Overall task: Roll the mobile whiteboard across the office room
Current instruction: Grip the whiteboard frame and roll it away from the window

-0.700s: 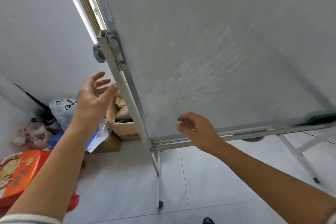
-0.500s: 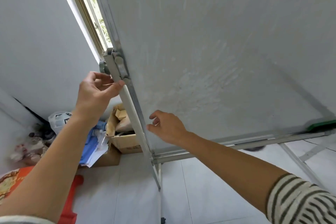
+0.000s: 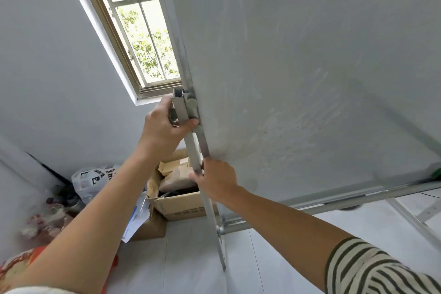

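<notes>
The mobile whiteboard (image 3: 298, 67) fills the right and top of the view, its smudged white face tilted toward me. Its left metal upright (image 3: 194, 150) runs down to a leg near the floor. My left hand (image 3: 164, 126) is wrapped around the top of that upright, beside the pivot bracket. My right hand (image 3: 216, 180) grips the same upright lower down, fingers curled behind it. A tray rail (image 3: 334, 205) crosses the board's bottom edge, with something green at its far right.
An open cardboard box (image 3: 179, 196) with packages stands just behind the upright, papers spilling beside it. A printed plastic bag (image 3: 93, 179) and clutter sit in the left corner. An orange object (image 3: 14, 267) lies low left. A window (image 3: 140, 38) is in the wall behind. The floor is pale tile.
Both hands have closed on the board's left upright; the right moved left from the board's face. The view has tilted up, showing the window.
</notes>
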The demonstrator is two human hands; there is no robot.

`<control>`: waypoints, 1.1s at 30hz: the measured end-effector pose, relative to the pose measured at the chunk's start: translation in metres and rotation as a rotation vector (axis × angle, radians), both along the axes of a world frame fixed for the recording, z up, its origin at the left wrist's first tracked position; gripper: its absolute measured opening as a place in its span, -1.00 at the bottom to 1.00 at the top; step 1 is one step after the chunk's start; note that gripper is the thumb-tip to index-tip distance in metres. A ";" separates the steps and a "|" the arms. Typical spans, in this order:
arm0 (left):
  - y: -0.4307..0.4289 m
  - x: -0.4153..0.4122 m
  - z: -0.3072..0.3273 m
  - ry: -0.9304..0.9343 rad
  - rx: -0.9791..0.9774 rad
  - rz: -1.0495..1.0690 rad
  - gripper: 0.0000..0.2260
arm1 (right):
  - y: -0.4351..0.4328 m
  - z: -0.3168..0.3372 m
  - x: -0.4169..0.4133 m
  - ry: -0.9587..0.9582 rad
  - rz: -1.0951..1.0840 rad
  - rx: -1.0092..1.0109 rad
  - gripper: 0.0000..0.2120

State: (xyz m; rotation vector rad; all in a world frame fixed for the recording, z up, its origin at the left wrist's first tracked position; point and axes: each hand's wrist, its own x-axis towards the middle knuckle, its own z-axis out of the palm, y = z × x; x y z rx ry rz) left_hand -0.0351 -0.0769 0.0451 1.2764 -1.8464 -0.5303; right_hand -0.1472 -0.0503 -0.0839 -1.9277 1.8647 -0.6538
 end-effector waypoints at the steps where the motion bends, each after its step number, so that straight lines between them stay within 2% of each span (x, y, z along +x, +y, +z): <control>1: -0.001 -0.010 0.002 -0.024 -0.012 -0.017 -0.70 | -0.002 0.000 -0.008 0.001 -0.024 -0.019 -0.63; 7: -0.023 -0.073 0.004 -0.091 -0.007 -0.138 -0.74 | -0.010 -0.008 -0.064 0.110 -0.077 -0.141 -0.65; 17: -0.056 -0.189 0.001 -0.135 -0.022 -0.307 -0.73 | -0.024 -0.016 -0.173 0.076 -0.229 -0.142 -0.68; 24: -0.073 -0.278 -0.005 -0.166 -0.068 -0.377 -0.74 | -0.028 -0.022 -0.246 0.081 -0.438 -0.147 -0.70; 29: -0.082 -0.332 -0.003 -0.193 -0.086 -0.519 -0.64 | -0.026 -0.021 -0.290 0.067 -0.623 -0.145 -0.72; 33: -0.084 -0.367 -0.001 -0.212 -0.143 -0.630 -0.64 | -0.026 -0.020 -0.314 0.060 -0.777 -0.140 -0.72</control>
